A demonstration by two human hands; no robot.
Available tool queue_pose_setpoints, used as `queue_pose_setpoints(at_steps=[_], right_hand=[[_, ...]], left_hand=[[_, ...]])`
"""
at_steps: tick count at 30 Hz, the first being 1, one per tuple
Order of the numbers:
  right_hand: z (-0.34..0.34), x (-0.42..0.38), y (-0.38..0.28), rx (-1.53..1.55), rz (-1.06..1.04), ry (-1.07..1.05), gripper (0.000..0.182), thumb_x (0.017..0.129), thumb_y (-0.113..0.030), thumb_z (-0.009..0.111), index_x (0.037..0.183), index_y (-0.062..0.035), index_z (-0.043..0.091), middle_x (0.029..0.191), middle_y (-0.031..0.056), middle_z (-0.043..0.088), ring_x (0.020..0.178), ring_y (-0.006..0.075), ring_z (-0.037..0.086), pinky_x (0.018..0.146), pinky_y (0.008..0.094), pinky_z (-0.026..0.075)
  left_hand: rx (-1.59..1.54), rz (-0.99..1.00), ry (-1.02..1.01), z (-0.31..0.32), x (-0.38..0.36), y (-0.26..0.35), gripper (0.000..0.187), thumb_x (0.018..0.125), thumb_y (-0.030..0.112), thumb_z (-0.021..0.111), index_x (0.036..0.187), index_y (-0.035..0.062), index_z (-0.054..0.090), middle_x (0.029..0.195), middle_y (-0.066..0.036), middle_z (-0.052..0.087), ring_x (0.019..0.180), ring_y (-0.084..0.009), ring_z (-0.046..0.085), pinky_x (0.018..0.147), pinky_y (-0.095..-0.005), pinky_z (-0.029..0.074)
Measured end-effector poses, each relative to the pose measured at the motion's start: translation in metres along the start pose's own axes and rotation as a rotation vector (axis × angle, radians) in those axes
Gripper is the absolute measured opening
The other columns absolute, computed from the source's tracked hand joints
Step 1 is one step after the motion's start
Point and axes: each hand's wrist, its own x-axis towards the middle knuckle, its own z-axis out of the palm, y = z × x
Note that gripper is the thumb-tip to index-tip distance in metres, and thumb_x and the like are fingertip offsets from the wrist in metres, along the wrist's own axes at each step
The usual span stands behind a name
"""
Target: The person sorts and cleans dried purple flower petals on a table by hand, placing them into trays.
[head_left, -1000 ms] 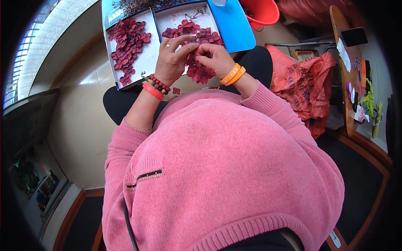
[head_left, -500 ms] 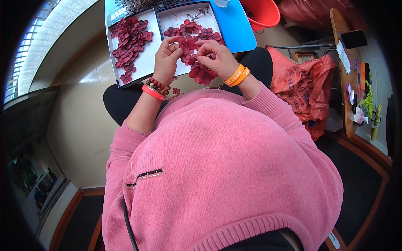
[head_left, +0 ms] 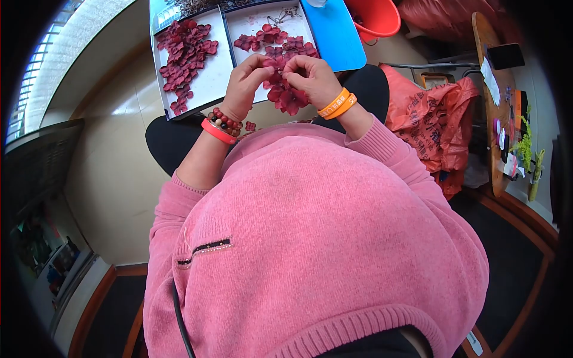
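Note:
My left hand (head_left: 243, 89) is pinched at the edge of a dark red artificial flower (head_left: 275, 64), thumb and forefinger together. Close beside it, my right hand (head_left: 317, 80) has its fingertips pinched on a bunch of the same artificial flowers (head_left: 287, 99), which hangs below the fingers. Just where the fingertips meet the petals is partly hidden. Behind the hands, more loose red blossoms (head_left: 262, 39) lie in the right section of a shallow white box (head_left: 239, 39). A larger heap of red blossoms (head_left: 185, 56) fills part of the left section.
The box rests on a blue table (head_left: 340, 45) and juts over its near edge. A red bucket (head_left: 382, 21) stands at the back right. Dark thin stems (head_left: 200, 6) lie behind the box. A red plastic bag (head_left: 427, 119) sits right of my knee, near a wooden board (head_left: 495, 107).
Both hands have drawn closer together, the left one moving right. The upper flower has shifted right and slightly down with it.

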Motion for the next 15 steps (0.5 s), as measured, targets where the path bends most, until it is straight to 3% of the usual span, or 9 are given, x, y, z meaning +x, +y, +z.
queue_pose_setpoints(at_steps=[2, 15], right_hand=[[0.001, 0.000, -0.001, -0.010, 0.009, -0.007, 0.010, 0.078, -0.011, 0.060, 0.079, -0.0007, 0.059, 0.068, 0.0014, 0.057, 0.056, 0.0057, 0.051, 0.051, 0.0216, 0.042], [0.002, 0.000, -0.006, -0.108, -0.030, 0.084, 0.011, 0.075, -0.011, 0.061, 0.076, -0.0001, 0.059, 0.069, 0.0053, 0.059, 0.062, 0.0104, 0.055, 0.057, 0.0245, 0.046]], left_hand=[[0.093, -0.073, -0.008, 0.002, 0.001, 0.005, 0.012, 0.088, 0.010, 0.052, 0.095, 0.0003, 0.055, 0.083, 0.000, 0.057, 0.073, -0.0073, 0.052, 0.071, -0.0219, 0.043], [0.161, 0.066, 0.009, 0.011, -0.002, -0.002, 0.012, 0.093, 0.012, 0.050, 0.097, 0.0015, 0.052, 0.082, 0.000, 0.054, 0.075, -0.0059, 0.051, 0.069, -0.0205, 0.043]])
